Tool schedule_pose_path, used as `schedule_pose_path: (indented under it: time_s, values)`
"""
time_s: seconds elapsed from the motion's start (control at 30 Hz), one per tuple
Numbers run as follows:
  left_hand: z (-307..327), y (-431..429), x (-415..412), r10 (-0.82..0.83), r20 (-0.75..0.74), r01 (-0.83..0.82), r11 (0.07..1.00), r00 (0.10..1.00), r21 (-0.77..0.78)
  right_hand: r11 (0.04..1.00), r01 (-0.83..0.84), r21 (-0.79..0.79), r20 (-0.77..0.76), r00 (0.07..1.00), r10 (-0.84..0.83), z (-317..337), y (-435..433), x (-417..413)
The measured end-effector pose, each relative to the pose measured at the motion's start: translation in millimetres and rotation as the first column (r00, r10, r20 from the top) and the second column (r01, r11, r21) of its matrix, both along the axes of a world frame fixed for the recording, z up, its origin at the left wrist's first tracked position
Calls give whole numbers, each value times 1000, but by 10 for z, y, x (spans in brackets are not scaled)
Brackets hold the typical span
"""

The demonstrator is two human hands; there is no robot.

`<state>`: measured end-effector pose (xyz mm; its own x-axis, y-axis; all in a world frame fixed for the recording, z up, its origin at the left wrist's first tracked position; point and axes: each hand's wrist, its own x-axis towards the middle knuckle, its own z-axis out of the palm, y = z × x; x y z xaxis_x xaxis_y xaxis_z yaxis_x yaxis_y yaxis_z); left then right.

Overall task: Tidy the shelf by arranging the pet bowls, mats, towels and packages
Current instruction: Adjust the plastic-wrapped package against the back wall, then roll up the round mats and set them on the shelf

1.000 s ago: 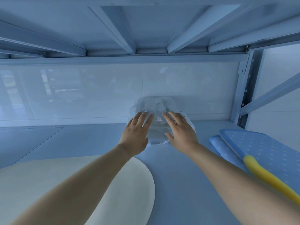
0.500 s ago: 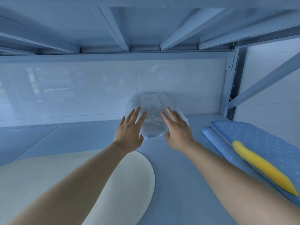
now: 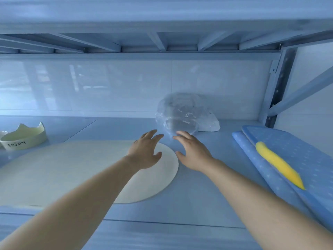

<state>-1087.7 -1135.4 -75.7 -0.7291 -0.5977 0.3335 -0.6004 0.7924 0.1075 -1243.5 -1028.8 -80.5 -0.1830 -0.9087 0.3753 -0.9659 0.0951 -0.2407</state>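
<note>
A clear plastic package (image 3: 185, 114) stands against the back wall of the shelf (image 3: 198, 195). My left hand (image 3: 146, 150) hovers with spread fingers just in front of it, over the edge of a round cream mat (image 3: 72, 170). My right hand (image 3: 192, 152) is beside it, fingers relaxed, fingertips close to the package's lower edge; contact is unclear. Neither hand holds anything. A cream pet bowl (image 3: 23, 137) with cat-ear points and lettering sits at the far left. Blue dotted mats (image 3: 295, 159) lie stacked at the right with a yellow strip (image 3: 277, 163) on top.
The shelf above hangs low overhead with metal ribs (image 3: 158, 44). A perforated upright post (image 3: 277, 91) and a diagonal brace (image 3: 306, 89) close the right back corner. A white tiled wall (image 3: 90, 87) runs behind.
Both hands have let go of the clear package and drawn back toward me. The view has shifted so the cream bowl at the left now shows.
</note>
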Motion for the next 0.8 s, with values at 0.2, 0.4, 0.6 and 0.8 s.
schedule_pose_path:
  time_s: [0.2,0.4,0.6,0.8]
  values:
    - [-148,228,545,74,81,-80,994,994,76,994,-88,66,42,995,86,-124,114,360]
    - [-196,304,1072,135,103,-148,979,985,142,977,-190,92,49,981,186,-212,83,798]
    - [-199,231,1528,106,110,-127,969,988,210,967,-225,121,43,974,221,-142,-23,1199]
    - [-245,178,1933,-41,19,34,953,999,300,974,-214,70,142,969,202,-241,-9,1452]
